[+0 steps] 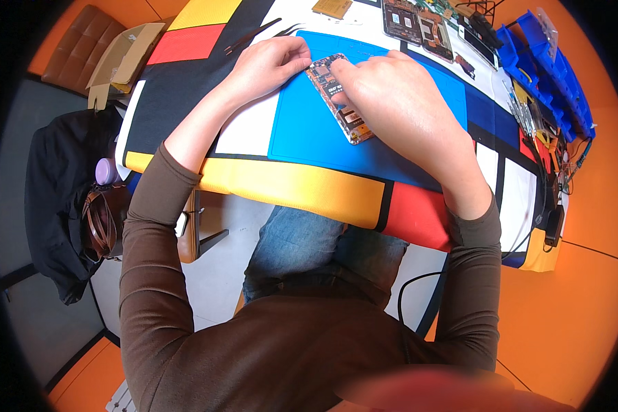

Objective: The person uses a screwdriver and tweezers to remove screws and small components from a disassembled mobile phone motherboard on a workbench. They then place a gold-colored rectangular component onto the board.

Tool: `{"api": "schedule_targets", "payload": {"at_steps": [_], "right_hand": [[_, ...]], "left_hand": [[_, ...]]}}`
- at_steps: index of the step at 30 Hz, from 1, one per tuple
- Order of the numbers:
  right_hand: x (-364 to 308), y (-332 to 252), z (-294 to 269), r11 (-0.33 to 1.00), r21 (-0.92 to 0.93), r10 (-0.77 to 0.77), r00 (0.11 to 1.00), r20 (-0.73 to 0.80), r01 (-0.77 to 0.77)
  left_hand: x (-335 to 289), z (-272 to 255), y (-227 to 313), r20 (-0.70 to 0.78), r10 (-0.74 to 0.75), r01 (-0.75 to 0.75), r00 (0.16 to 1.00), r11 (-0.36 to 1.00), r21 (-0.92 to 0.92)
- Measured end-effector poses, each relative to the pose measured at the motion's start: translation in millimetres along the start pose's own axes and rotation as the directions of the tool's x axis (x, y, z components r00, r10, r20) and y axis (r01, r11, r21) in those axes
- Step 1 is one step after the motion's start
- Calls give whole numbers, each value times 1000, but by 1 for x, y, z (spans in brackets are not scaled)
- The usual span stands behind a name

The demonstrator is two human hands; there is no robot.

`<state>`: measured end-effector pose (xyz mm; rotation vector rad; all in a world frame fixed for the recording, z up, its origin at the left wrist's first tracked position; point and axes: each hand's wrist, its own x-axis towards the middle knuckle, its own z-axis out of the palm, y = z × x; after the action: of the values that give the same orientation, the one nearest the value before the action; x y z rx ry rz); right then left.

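An opened smartphone, its circuit board and battery area bare, lies slanted on a blue work mat. My left hand is closed at the phone's upper left corner, thumb and curled fingers against its edge. From the right, my right hand reaches over the phone with bent fingers, their tips low on the board. The hand covers the phone's right side, and whatever those fingers pinch, if anything, is hidden. Dark tweezers lie on the cloth beyond my left hand.
Beyond the mat are disassembled phone parts and a gold-coloured piece. Blue parts bins stand at the right, with several hand tools and cables before them. A cardboard box sits off the table's left side.
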<state>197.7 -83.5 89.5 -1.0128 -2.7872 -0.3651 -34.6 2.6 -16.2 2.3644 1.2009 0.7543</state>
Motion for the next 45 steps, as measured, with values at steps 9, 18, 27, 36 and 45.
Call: {"api": "schedule_targets", "payload": {"at_steps": [9, 18, 27, 36, 45], "right_hand": [[1, -3, -1, 998, -59, 11, 1000, -23, -13], [0, -1, 0, 999, 33, 2, 999, -33, 0], [-4, 0, 4, 998, 26, -61, 993, -99, 64], [-4, 1, -2, 1000, 6, -20, 999, 28, 20], [-2, -2, -3, 999, -32, 24, 1000, -15, -24]], "left_hand": [[0, -1, -1, 1, 7, -7, 1000, 1000, 1], [0, -1, 1, 4, -1, 1, 1000, 1000, -4], [0, -2, 0, 3, -2, 2, 1000, 1000, 7], [1, -1, 0, 7, -6, 6, 1000, 1000, 5], [0, -1, 0, 4, 2, -2, 1000, 1000, 1]]}}
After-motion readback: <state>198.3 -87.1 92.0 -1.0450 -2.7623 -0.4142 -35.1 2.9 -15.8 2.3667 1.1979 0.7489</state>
